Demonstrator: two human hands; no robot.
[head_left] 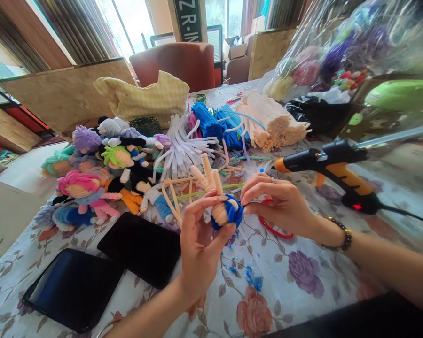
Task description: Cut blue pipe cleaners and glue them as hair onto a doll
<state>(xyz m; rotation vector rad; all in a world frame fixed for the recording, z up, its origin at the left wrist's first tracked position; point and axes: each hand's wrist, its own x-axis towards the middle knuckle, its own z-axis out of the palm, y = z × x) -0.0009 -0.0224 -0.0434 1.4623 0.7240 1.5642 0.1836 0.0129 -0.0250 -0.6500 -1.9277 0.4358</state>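
Note:
Between my hands is a small pipe-cleaner doll (220,213), peach-coloured with dark blue strands wrapped at its head end. Its peach limbs point up and away from me. My left hand (202,239) grips the doll, with the thumb below and the fingers above. My right hand (280,199) pinches at the right side of the blue part; the small bit between its fingertips is hard to make out. Just behind my right hand lies a red pipe cleaner ring (275,230). Blue fluff scraps (254,279) are scattered on the cloth below the doll.
A glue gun (333,169) with a lit red light stands at the right, its cord trailing off. Finished dolls (81,188) pile up at left. Two black tablet-like slabs (74,286) lie front left. Bundles of white (183,145), blue and peach pipe cleaners (271,122) sit behind.

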